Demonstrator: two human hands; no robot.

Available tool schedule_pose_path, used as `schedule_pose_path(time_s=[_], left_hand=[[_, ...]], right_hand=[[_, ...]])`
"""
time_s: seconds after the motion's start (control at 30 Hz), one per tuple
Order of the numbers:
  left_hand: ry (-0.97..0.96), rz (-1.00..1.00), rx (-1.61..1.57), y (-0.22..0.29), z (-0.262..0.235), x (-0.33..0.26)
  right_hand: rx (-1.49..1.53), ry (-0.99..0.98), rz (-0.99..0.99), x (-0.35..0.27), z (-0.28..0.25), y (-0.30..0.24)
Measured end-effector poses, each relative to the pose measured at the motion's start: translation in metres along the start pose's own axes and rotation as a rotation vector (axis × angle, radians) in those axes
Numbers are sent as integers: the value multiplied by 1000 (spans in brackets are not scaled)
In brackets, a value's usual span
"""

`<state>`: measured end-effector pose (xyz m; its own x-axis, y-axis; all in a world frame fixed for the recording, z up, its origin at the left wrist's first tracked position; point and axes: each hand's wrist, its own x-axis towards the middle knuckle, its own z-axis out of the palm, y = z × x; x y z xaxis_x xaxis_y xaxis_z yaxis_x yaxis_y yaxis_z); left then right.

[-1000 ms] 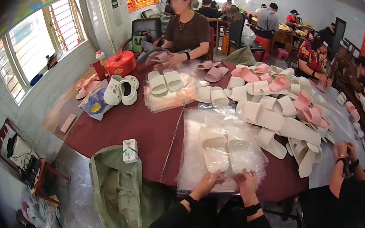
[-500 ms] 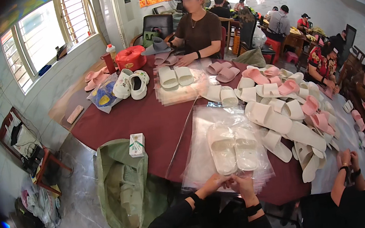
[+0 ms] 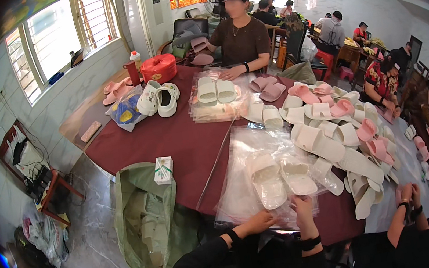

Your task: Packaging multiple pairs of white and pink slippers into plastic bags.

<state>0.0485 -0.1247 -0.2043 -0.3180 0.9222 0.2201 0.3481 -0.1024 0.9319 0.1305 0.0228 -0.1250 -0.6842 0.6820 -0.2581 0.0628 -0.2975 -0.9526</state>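
Note:
A pair of white slide sandals lies inside a clear plastic bag on top of a stack of such bags in front of me. My left hand is closed on the near edge of the bag, just below the left sandal. To the right, my right hand pinches the same edge below the other sandal. The two hands are apart, and their fingertips are partly lost against the shiny plastic.
Loose white and pink slides are heaped on the right. A green sack hangs open at the table's near left, beside a small white box. Across the maroon table a person handles slides over another bag stack.
My hands have moved from touching each other to apart, the right one going right and slightly up. Inside the bag the two sandals have spread apart. The person opposite has lifted the slides.

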Motion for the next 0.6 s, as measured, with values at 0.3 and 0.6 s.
schedule_pose_path(time_s=[0.3, 0.6], left_hand=[[-59, 160, 818, 34, 12, 5], [85, 117, 802, 13, 22, 11]], right_hand=[[515, -314, -14, -26, 2, -72], [580, -515, -166, -42, 18, -78]])
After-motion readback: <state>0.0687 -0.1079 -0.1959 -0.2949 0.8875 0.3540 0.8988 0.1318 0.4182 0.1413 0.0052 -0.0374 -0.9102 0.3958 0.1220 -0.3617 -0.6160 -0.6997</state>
